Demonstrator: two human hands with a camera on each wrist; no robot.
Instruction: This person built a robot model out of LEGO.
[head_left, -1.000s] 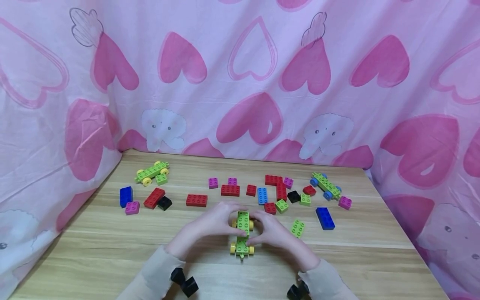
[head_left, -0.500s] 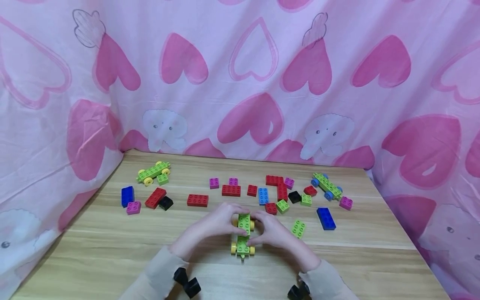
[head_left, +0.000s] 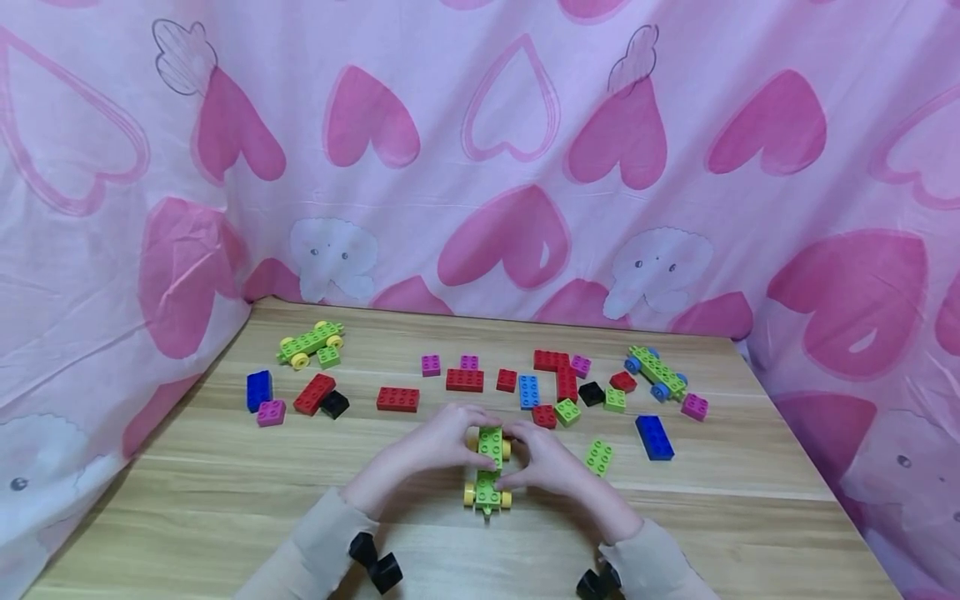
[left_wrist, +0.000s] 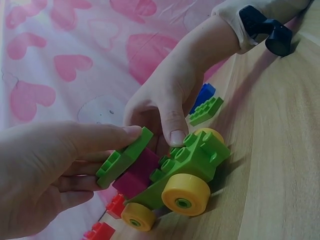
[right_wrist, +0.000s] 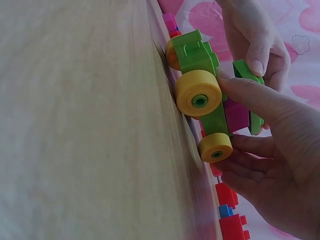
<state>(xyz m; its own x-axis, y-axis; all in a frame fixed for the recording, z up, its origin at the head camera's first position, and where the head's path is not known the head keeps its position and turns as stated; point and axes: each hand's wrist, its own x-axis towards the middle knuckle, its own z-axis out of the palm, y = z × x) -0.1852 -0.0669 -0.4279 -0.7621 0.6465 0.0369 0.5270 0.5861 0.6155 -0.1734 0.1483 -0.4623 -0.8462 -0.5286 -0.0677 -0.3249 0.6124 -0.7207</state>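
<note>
A green toy car base [head_left: 487, 498] with yellow wheels stands on the table between both hands. A purple brick [left_wrist: 134, 179] sits on its rear part, and a green brick [left_wrist: 125, 157] lies over the purple one. My left hand [head_left: 444, 440] pinches that green brick, thumb on its upper face and fingers beneath. My right hand [head_left: 549, 465] holds the car base, its thumb on the studs and its other fingers at the far side. From the head camera, the purple brick is hidden under the green one.
Beyond the hands lie several loose bricks, such as a red brick [head_left: 397, 399], a black brick [head_left: 335, 404] and a blue brick [head_left: 655, 437]. Two more green car bases stand farther back, a yellow-wheeled base [head_left: 311, 341] and a blue-wheeled base [head_left: 657, 373]. A pink curtain [head_left: 480, 167] hangs behind.
Both hands keep their hold on the bricks and car base with hardly any motion. The head view has shifted slightly, so everything appears a little farther right.
</note>
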